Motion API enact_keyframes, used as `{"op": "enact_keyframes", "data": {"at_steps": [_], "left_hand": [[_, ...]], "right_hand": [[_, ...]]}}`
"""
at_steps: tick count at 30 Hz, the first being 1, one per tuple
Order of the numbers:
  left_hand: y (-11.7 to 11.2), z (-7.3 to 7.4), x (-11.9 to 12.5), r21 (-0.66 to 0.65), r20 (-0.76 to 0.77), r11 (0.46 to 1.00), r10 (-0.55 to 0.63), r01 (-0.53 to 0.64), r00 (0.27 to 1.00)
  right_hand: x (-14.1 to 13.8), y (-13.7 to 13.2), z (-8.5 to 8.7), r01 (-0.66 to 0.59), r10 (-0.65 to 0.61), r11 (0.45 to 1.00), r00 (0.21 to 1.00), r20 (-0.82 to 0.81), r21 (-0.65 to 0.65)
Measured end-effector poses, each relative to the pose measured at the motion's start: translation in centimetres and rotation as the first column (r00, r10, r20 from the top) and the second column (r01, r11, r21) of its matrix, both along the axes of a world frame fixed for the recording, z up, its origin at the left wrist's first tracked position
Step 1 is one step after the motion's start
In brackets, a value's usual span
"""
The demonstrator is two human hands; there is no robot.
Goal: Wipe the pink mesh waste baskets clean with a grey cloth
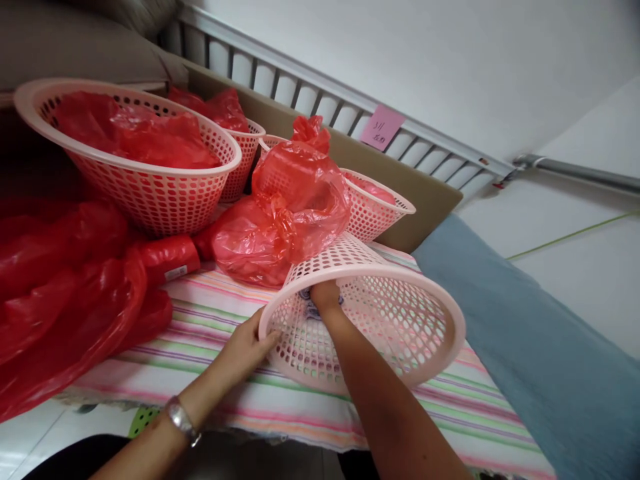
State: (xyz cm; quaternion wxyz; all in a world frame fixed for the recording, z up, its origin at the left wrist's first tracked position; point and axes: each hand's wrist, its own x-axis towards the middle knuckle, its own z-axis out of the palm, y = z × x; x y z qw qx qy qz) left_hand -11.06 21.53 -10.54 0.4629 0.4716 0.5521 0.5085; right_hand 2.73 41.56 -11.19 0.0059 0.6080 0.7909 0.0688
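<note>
A pink perforated plastic basket (363,271) lies tipped on its side, its mouth facing me. My left hand (251,343) grips the left of its rim, the thumb lying over the edge. Deep inside the basket, my right hand (325,295) is closed on a bunched greyish-purple cloth (313,311) against the inner wall. The fingers of that hand are mostly hidden by the wrist and cloth. Red plastic bags (260,243) touch the back of the tipped basket.
Several more pink baskets stand behind, including a large one (165,193) holding red bags. Loose red plastic (65,300) and a red bag roll (173,259) lie left on the striped cloth (215,400). A cardboard panel (425,200) and white radiator (305,93) line the back.
</note>
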Motion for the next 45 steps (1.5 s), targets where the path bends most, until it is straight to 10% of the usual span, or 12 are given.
{"op": "enact_keyframes", "data": {"at_steps": [5, 14, 17, 25, 30, 45], "left_hand": [[0.1, -1.1, 0.8, -0.071, 0.012, 0.997, 0.022, -0.022, 1.000], [-0.4, -1.4, 1.5, -0.157, 0.135, 0.988, 0.029, -0.008, 0.990], [-0.5, -1.4, 1.7, -0.210, 0.136, 0.977, -0.003, 0.032, 0.991], [-0.6, -1.9, 2.0, -0.158, 0.061, 0.987, -0.034, 0.043, 0.998], [-0.6, -2.1, 2.4, -0.117, 0.079, 0.993, 0.004, 0.005, 0.997], [-0.6, -2.6, 2.9, -0.114, 0.173, 0.994, 0.015, 0.005, 0.985]], "right_hand": [[1.0, -3.7, 1.0, -0.049, 0.048, 0.999, 0.998, 0.029, 0.010], [5.4, -19.2, 0.9, -0.282, 0.278, 0.952, 0.959, -0.047, -0.121], [5.7, -18.5, 0.8, -0.302, 0.297, 0.946, 0.953, -0.057, -0.118], [0.8, -4.0, 0.3, -0.051, 0.052, 0.998, 0.997, -0.061, 0.024], [0.1, -0.3, -0.5, -0.006, 0.011, 0.999, 0.996, -0.093, 0.052], [6.0, -18.4, 0.2, -0.221, 0.206, 0.974, 0.959, -0.196, -0.056]]}}
